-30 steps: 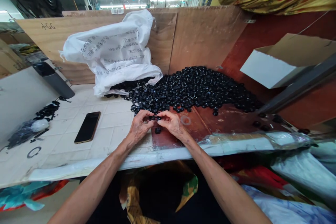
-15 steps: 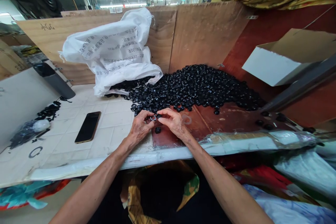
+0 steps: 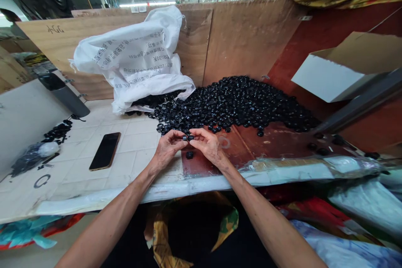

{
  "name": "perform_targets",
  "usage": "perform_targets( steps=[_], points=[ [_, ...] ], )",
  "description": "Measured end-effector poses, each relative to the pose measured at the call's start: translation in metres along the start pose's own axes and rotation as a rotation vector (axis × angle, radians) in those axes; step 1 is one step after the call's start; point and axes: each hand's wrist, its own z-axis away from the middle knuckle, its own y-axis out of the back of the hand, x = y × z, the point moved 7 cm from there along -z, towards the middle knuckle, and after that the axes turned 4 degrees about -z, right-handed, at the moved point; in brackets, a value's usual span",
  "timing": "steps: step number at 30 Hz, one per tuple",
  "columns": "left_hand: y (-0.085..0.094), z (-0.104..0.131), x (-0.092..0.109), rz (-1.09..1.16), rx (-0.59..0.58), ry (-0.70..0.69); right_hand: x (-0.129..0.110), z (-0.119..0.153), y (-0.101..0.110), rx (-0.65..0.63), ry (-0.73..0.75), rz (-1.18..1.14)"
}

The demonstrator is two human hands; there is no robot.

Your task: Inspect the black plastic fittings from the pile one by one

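Note:
My left hand [image 3: 168, 146] pinches a small black ring-like piece [image 3: 184, 137] between thumb and fingertips. Opposite it, my right hand [image 3: 205, 144] has its thumb and fingertips closed on a small black plastic piece [image 3: 190, 137]. The two pieces meet, or nearly so, between the hands; their exact fit is too small to tell. Just below the fingertips a single black piece [image 3: 189, 155] lies on the reddish-brown board [image 3: 204, 168]. Behind the hands spreads a big heap of similar small black pieces [image 3: 245, 102].
A white woven sack [image 3: 141, 54] with black pieces at its mouth leans on the wooden partition [image 3: 248, 37]. Left are a phone [image 3: 105, 151], a grey bottle [image 3: 67, 96] and a flat ring [image 3: 42, 181]. An open white box [image 3: 329, 76] stands right. Below the table edge hangs a yellow bag [image 3: 166, 247].
My left hand has turned the ring from facing me to edge-on, and the two held pieces have come together. The view has shifted slightly.

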Motion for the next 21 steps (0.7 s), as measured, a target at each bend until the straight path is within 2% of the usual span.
perform_targets(
  steps=[3,8,13,18,21],
  points=[
    [0.002,-0.001,0.001,-0.035,0.016,-0.027,0.003,0.001,0.000,0.016,-0.046,-0.005],
    [0.000,0.000,-0.006,-0.036,-0.021,-0.010,0.001,0.001,-0.003,-0.003,0.033,0.059],
    [-0.003,0.000,-0.009,-0.030,-0.039,-0.011,0.009,0.002,-0.004,0.018,0.003,0.051],
    [-0.004,0.001,-0.008,-0.026,-0.046,-0.025,-0.004,0.006,-0.008,-0.042,0.075,0.216],
    [-0.002,0.001,-0.006,-0.053,-0.028,-0.047,-0.006,0.008,-0.009,-0.076,0.080,0.229]
  ],
)
